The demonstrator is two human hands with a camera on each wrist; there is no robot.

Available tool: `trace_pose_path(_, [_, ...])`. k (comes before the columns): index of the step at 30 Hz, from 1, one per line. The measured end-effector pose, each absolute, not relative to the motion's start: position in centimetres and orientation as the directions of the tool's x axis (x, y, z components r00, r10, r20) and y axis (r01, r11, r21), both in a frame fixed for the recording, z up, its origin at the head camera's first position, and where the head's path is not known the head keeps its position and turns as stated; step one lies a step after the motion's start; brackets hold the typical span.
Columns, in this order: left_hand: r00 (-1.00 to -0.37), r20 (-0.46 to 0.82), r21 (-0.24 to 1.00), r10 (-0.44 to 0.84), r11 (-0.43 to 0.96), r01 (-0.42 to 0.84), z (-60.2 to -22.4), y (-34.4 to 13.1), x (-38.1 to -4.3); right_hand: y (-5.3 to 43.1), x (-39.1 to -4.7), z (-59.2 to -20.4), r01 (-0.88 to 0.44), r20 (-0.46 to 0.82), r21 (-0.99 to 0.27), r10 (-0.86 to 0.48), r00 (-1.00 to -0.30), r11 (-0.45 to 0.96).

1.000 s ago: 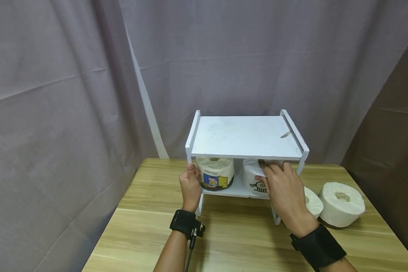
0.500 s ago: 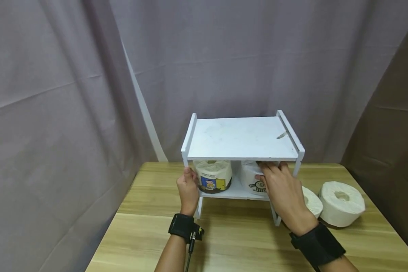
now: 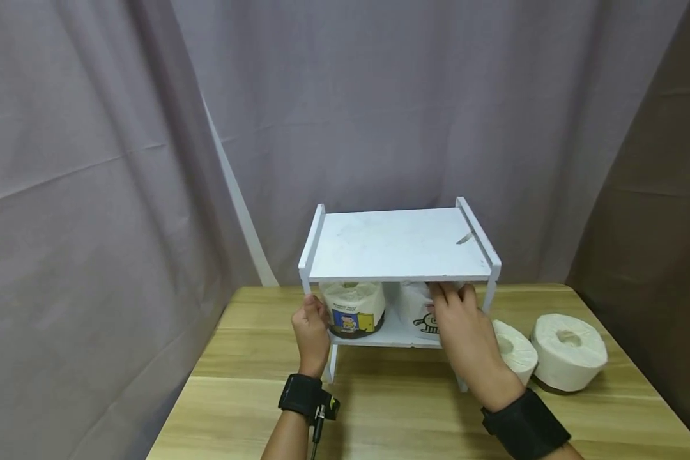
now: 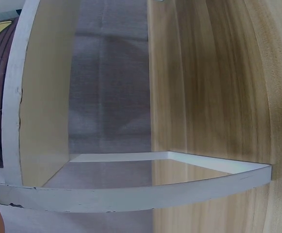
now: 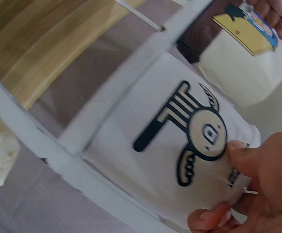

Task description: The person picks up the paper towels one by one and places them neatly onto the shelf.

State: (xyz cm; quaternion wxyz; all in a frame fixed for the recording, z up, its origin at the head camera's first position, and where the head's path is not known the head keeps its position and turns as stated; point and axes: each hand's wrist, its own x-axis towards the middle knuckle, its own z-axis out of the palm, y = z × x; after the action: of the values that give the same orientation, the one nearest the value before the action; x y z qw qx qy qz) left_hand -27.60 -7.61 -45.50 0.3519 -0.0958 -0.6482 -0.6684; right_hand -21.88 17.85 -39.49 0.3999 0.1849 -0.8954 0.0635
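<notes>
A white two-tier shelf rack (image 3: 402,243) stands on the table. My left hand (image 3: 311,333) grips its front left upright, fingers curled. On the lower tier, a wrapped toilet paper roll (image 3: 352,310) with a blue and yellow picture sits at the left. A second toilet paper roll (image 5: 153,155), white with a black cartoon figure, stands to its right. My right hand (image 3: 470,338) holds this second roll, its thumb (image 5: 245,159) on the printed front and other fingers bent at the roll's side. The top board hides part of both rolls in the head view.
Two more wrapped rolls are on the wooden table (image 3: 241,396) right of the rack: a nearer roll (image 3: 516,351), partly behind my right hand, and an outer roll (image 3: 569,351). Grey curtains (image 3: 379,96) hang behind and at the left.
The head view has shifted, so the scene sits a little lower and further left. Both hands keep their places on the rack and the second roll; the right hand reaches slightly deeper under the top board.
</notes>
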Motion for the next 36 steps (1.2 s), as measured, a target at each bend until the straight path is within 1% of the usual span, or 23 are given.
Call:
trace_pose_path(3, [-0.729, 0.592, 0.794, -0.344, 0.095, 0.6, -45.5, -7.8, -27.7, 17.6, -22.0, -39.9, -0.385, 0.765, 0.046, -0.28, -0.579, 0.922])
trace_pose_path(6, [-0.725, 0.599, 0.79, -0.34, 0.101, 0.605, -45.5, -8.0, -27.9, 17.6, -22.1, -40.1, -0.39, 0.777, 0.036, -0.271, -0.568, 0.92])
trace_pose_path(15, [-0.693, 0.616, 0.775, -0.374, 0.127, 0.62, -45.5, -9.1, -27.9, 17.0, -22.3, -40.2, -0.427, 0.739, -0.086, -0.23, -0.634, 0.9])
trace_pose_path(21, [-0.703, 0.597, 0.782, -0.386, 0.086, 0.618, -44.8, -8.8, -28.4, 17.7, -22.4, -39.5, -0.475, 0.733, -0.124, -0.242, -0.636, 0.871])
trace_pose_path(26, [-0.724, 0.581, 0.795, -0.372, 0.068, 0.603, -44.5, -7.3, -29.3, 19.5, -22.3, -38.9, -0.506, 0.761, -0.121, -0.247, -0.6, 0.854])
trace_pose_path(31, [-0.741, 0.562, 0.81, -0.366, 0.061, 0.584, -44.8, -6.3, -29.1, 21.2, -21.3, -39.0, -0.537, 0.788, -0.096, -0.266, -0.556, 0.838])
trace_pose_path(34, [-0.744, 0.564, 0.809, -0.359, 0.058, 0.585, -44.9, -6.1, -29.0, 21.7, -20.8, -38.7, -0.548, 0.808, -0.107, -0.249, -0.534, 0.829])
trace_pose_path(36, [-0.747, 0.564, 0.809, -0.352, 0.052, 0.586, -44.8, -6.2, -29.1, 21.9, -20.6, -38.6, -0.559, 0.831, -0.115, -0.229, -0.507, 0.821])
